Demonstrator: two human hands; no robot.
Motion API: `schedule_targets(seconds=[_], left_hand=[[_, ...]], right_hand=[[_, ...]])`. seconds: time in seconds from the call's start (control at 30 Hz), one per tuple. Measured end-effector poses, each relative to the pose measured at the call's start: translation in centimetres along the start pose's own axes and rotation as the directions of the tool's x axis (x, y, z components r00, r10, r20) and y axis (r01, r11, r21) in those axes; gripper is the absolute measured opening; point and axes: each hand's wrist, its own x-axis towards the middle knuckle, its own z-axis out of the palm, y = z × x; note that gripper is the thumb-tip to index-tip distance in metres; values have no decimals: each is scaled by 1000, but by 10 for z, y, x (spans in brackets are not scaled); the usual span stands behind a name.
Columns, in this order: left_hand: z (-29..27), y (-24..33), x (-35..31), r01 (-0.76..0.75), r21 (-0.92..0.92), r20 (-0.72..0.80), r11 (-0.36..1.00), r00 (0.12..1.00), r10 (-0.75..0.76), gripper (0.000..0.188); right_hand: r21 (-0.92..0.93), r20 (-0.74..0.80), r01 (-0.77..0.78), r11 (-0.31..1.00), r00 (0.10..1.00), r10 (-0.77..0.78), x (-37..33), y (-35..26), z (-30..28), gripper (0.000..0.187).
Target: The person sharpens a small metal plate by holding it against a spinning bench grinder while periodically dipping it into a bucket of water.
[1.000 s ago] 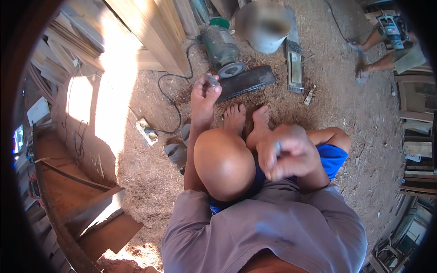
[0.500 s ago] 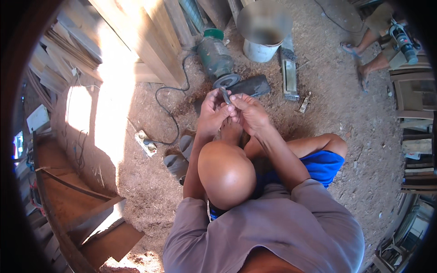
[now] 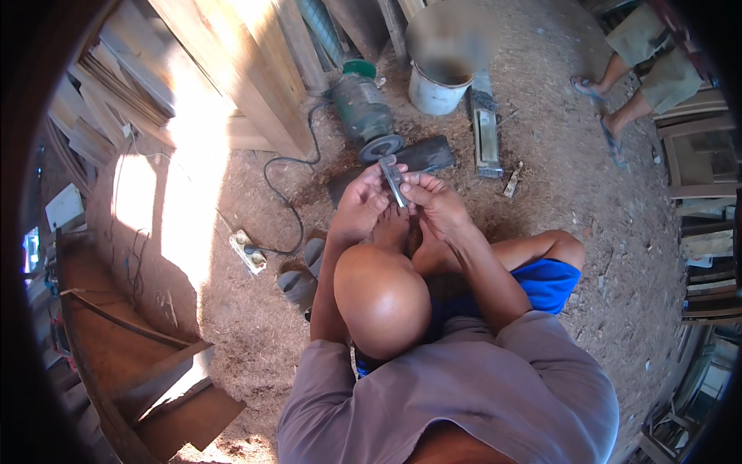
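Over my feet I hold a short, flat grey metal blade (image 3: 393,179) up between both hands. My left hand (image 3: 358,207) pinches its left side near the upper end, and my right hand (image 3: 437,205) grips it from the right with thumb and fingers. Just beyond the blade is the grey disc (image 3: 382,148) of a green bench grinder (image 3: 362,108), apart from my fingers. A dark flat board (image 3: 427,155) lies on the ground below the disc.
A white bucket (image 3: 435,94) and a long narrow tray-like block (image 3: 486,138) stand beyond my right hand. A black cord (image 3: 296,213) runs to a white power strip (image 3: 248,252). Timber (image 3: 255,85) leans at the far left. Another person's legs (image 3: 627,104) show at the far right.
The blade has turned so its flat face and lower end now show between my hands. My right hand has shifted slightly down. The other person's power tool is no longer in view.
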Motion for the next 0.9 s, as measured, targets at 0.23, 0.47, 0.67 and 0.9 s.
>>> schedule_targets(seconds=[0.23,0.47,0.67,0.9], left_hand=[[-11,-2,-10,22,-399,-31,917,999,-37,58],[-19,-8,-13,-38,-429,-59,903,998,14,42],[-24,-10,-13,-40,-418,-73,908,997,11,37],[-24,-11,-15,-37,-428,-77,903,997,4,36]], right_hand=[[-100,19,-38,994,999,41,-12,0,14,8],[-100,30,-88,991,995,92,-15,7,18,10],[-13,77,-148,989,986,149,-15,7,18,10],[82,134,-198,977,973,186,-15,8,18,8]])
